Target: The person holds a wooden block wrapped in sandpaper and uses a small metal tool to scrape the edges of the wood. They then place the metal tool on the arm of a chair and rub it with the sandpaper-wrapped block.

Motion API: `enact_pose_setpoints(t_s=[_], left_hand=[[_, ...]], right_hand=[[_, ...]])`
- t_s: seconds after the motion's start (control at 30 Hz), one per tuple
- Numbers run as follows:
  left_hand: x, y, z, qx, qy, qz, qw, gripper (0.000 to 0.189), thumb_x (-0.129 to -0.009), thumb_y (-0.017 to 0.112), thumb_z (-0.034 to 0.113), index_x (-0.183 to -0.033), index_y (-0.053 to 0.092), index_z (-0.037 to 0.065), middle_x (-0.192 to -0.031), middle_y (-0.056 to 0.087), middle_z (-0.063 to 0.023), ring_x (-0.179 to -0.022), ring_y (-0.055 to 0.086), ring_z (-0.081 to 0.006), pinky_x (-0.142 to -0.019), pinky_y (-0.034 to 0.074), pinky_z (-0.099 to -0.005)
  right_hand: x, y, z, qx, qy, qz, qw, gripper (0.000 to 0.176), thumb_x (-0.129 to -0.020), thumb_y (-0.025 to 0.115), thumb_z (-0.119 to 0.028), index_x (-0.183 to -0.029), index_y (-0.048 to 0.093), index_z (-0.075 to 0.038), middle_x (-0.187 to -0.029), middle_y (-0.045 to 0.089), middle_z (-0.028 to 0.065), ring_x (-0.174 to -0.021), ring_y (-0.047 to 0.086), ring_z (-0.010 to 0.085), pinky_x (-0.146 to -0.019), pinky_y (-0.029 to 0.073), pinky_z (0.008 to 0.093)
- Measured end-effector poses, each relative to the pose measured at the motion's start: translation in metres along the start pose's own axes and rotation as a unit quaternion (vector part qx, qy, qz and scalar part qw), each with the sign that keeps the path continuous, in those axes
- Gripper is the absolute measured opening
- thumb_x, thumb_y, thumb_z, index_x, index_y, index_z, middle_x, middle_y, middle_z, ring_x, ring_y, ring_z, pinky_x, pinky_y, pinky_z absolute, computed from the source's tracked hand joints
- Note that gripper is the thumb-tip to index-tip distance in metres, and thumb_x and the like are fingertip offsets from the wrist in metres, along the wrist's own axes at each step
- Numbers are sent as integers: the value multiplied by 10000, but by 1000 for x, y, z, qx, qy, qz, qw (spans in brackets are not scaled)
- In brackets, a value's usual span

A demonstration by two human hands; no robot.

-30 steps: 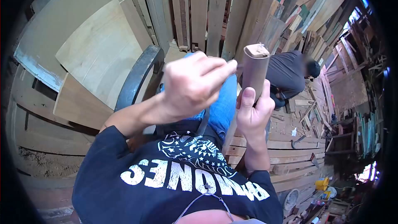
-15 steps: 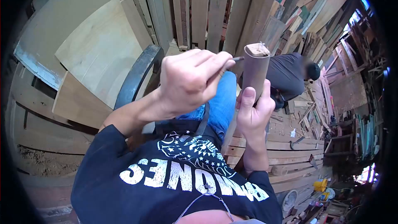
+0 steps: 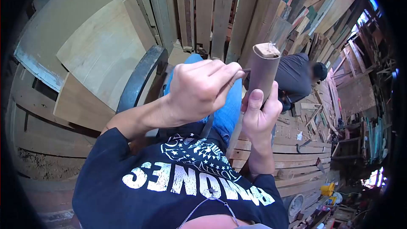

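Observation:
My right hand (image 3: 262, 112) is wrapped round a brown cylinder (image 3: 263, 73), which stands nearly upright with its thumb laid along the near side. Pale wood (image 3: 267, 50) fills the upper end, and small shiny bits stick up from its edge. My left hand (image 3: 205, 87) is closed in a pinch, its back towards me. From between thumb and forefinger pokes the tip of a thin dark rod (image 3: 247, 71), pointing at the cylinder's left side just below the top. The rest of the rod is hidden in the fist.
A dark curved armrest (image 3: 142, 78) stands left of my legs (image 3: 224, 114). Plywood sheets (image 3: 104, 51) lean beyond it, and tall planks (image 3: 203, 12) rise ahead. Another person (image 3: 292, 76) bends low behind the cylinder, among wood scraps (image 3: 311, 114). Stacked boards (image 3: 296, 161) lie at the right.
My left hand has moved a little right and down, bringing the rod's tip lower along the cylinder. The cylinder has shifted slightly right, still in my right hand.

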State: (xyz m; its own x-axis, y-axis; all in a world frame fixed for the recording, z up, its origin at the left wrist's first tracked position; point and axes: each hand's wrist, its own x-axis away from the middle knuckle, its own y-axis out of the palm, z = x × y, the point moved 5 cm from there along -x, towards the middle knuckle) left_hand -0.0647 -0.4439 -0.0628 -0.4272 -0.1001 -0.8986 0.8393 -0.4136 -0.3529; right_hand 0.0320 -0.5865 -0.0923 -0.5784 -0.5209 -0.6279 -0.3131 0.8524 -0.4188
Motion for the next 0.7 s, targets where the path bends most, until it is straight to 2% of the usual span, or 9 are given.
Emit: enact_pose_setpoints(t_s=[0.07, 0.13, 0.37, 0.43, 0.47, 0.53, 0.57, 0.63, 0.7], left_hand=[[-2, -1, -1, 13, -5, 11, 1000, 121, -837, 758, 26, -944, 704, 12, -717, 664, -110, -575, 644, -240, -521, 489, -324], [-9, -10, -3, 15, -15, 6, 1000, 84, -859, 744, 32, -929, 700, 17, -685, 630, -106, -533, 606, -226, -497, 462, -328], [-3, -3, -2, 24, -2, 18, 1000, 75, -881, 732, 47, -927, 683, 12, -703, 654, -102, -534, 632, -220, -492, 480, -310], [-6, -7, -4, 13, -8, 12, 1000, 67, -886, 726, 44, -924, 682, 10, -712, 661, -106, -544, 640, -222, -497, 485, -313], [-6, -7, -6, 13, -11, 13, 1000, 68, -886, 725, 43, -924, 682, 8, -717, 664, -110, -549, 643, -228, -499, 489, -313], [-5, -7, -6, 10, -23, 10, 1000, 73, -891, 722, 49, -927, 680, 1, -734, 674, -123, -558, 650, -241, -508, 501, -313], [-5, -6, -5, 10, -24, 11, 1000, 73, -891, 722, 49, -927, 680, 1, -734, 674, -123, -558, 650, -241, -508, 501, -313], [-3, -4, -2, 9, -8, 9, 1000, 80, -897, 723, 57, -928, 680, -4, -745, 679, -127, -556, 647, -237, -511, 504, -310], [-4, -4, -2, 7, -6, 6, 1000, 79, -901, 721, 62, -922, 681, -3, -747, 680, -127, -551, 642, -236, -510, 502, -315]], right_hand=[[-1, -1, 0, -27, 20, -8, 999, 397, -1013, 609, -343, -1136, 581, 33, -777, 676, 118, -668, 689, 206, -624, 525, 313], [-2, 1, 0, -19, -8, -1, 1000, 409, -1016, 601, -354, -1129, 581, 38, -748, 662, 103, -642, 672, 188, -607, 517, 307], [-2, 0, -1, -37, 3, 6, 999, 437, -1020, 585, -384, -1122, 582, 41, -731, 654, 95, -629, 660, 172, -600, 514, 302], [-3, 4, -4, 3, -38, 9, 999, 495, -1051, 467, -476, -1036, 528, 15, -597, 529, 2, -489, 513, 66, -460, 391, 217], [-2, 3, -3, 3, -38, 9, 999, 495, -1051, 467, -476, -1036, 528, 15, -597, 529, 2, -489, 513, 66, -460, 391, 217], [1, 2, 4, -22, -9, 4, 1000, 444, -1021, 581, -397, -1118, 581, 36, -697, 630, 78, -581, 627, 149, -563, 496, 289], [0, 3, 2, -22, -9, 3, 1000, 444, -1021, 581, -397, -1118, 581, 36, -697, 630, 78, -581, 627, 149, -563, 496, 289], [-4, 3, -7, -16, -28, 17, 999, 480, -1054, 469, -465, -1029, 525, 11, -595, 526, 3, -496, 515, 62, -459, 395, 214], [-4, 2, -7, -10, -33, 14, 999, 469, -1057, 469, -456, -1020, 525, 9, -596, 525, 5, -499, 518, 64, -459, 398, 217]])
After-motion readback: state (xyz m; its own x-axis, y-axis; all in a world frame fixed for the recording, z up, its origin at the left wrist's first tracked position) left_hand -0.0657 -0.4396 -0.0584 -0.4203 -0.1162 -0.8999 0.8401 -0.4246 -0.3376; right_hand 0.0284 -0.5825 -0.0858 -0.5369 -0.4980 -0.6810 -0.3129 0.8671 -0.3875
